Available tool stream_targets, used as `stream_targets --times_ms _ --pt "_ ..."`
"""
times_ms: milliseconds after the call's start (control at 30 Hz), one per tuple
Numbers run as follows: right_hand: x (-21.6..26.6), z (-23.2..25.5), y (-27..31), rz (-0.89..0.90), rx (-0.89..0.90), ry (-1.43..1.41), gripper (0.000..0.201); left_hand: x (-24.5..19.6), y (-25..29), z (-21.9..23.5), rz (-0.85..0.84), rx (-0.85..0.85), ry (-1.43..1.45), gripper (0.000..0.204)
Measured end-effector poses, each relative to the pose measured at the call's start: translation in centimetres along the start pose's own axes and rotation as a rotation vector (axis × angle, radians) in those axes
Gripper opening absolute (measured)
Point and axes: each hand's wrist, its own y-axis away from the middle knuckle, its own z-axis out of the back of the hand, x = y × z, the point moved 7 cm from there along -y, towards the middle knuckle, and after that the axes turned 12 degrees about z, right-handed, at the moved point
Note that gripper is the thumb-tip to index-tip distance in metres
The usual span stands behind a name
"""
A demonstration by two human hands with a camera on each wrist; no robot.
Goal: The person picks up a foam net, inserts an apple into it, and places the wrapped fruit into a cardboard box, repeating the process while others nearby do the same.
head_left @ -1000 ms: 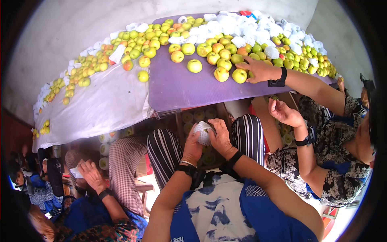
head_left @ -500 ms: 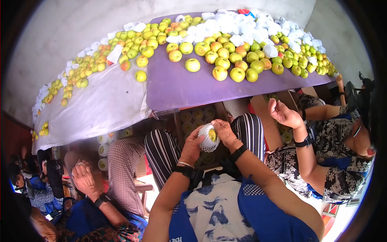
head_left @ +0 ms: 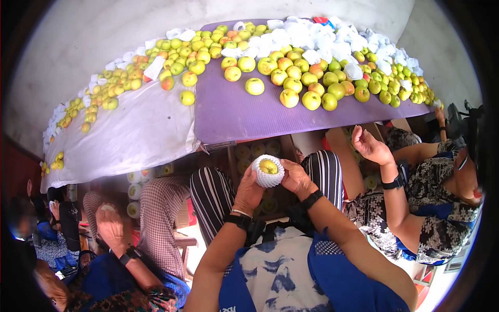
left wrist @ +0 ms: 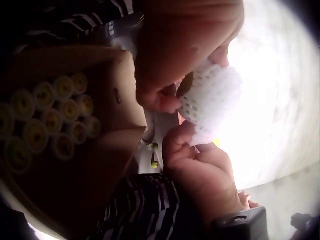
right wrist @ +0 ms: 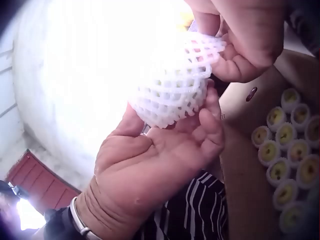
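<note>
Gripping the apple (head_left: 268, 166) from eight o'clock with your left hand (head_left: 248, 192), you pinch its foam net (head_left: 269, 180) from four with your right hand (head_left: 298, 180), ideally tugging evenly.

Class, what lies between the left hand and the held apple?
A white foam net lies between the left hand and the apple; the head view shows this.

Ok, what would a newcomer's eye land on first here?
Probably the apple in a white foam net, held between the person's left hand and right hand, just below the head view's centre. Next, the long spread of loose apples over the white sheet and purple mat, with a bright heap of foam nets behind. Then the cardboard box of netted apples at the right wrist view's right edge.
</note>
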Motion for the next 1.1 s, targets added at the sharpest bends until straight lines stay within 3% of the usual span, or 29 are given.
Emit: stream_targets --times_ms 133,200,300,433,467,533,667,733,767,833,900,1000,1100 --pt "-1.4 3.0 -1.1 0.159 -0.141 0.136 0.019 0.8 -0.3 -0.4 -0.01 0.039 0.054 0.051" --pt "-1.5 3.5 -1.0 0.205 -0.172 0.415 0.02 1.1 -0.2 -0.1 -0.004 0.023 0.052 0.05" --pt "-0.4 2.5 0.5 0.114 -0.282 0.579 0.023 0.8 -0.2 0.0 -0.039 -0.005 0.046 0.048" --pt "0.0 4.1 0.4 0.164 -0.37 0.394 0.025 -0.2 0.0 1.0 -0.157 -0.109 -0.005 0.043" --pt "0.6 2.4 0.5 0.176 -0.259 0.444 0.026 0.0 -0.1 1.3 -0.154 -0.115 -0.003 0.043" --pt "1.3 0.1 1.1 0.186 -0.131 0.616 0.027 0.3 -0.3 1.5 -0.103 -0.256 -0.38 0.039" --pt "1.6 0.4 1.0 0.201 -0.156 0.707 0.026 0.2 -0.2 0.9 -0.076 -0.269 -0.377 0.041" --pt "2.0 -0.3 0.8 0.261 -0.067 0.818 0.023 0.2 -0.3 0.6 -0.015 -0.131 -0.059 0.044" --pt "1.8 0.1 0.7 0.258 -0.069 0.817 0.023 0.2 -0.2 0.7 -0.013 -0.133 -0.058 0.044" --pt "1.8 -1.1 0.5 0.472 0.179 1.107 0.023 0.6 -0.2 1.2 0.038 -0.196 -0.148 0.046" --pt "1.1 -0.7 0.2 0.421 0.192 1.067 0.028 0.7 -0.4 1.9 0.026 -0.216 -0.105 0.045" --pt "1.2 -0.4 -0.3 0.509 0.214 1.036 0.028 0.6 -0.4 1.8 0.016 -0.215 -0.008 0.043" --pt "1.0 0.3 -0.5 0.36 0.133 0.88 0.028 0.6 -0.5 1.3 0.026 -0.174 0.052 0.045"
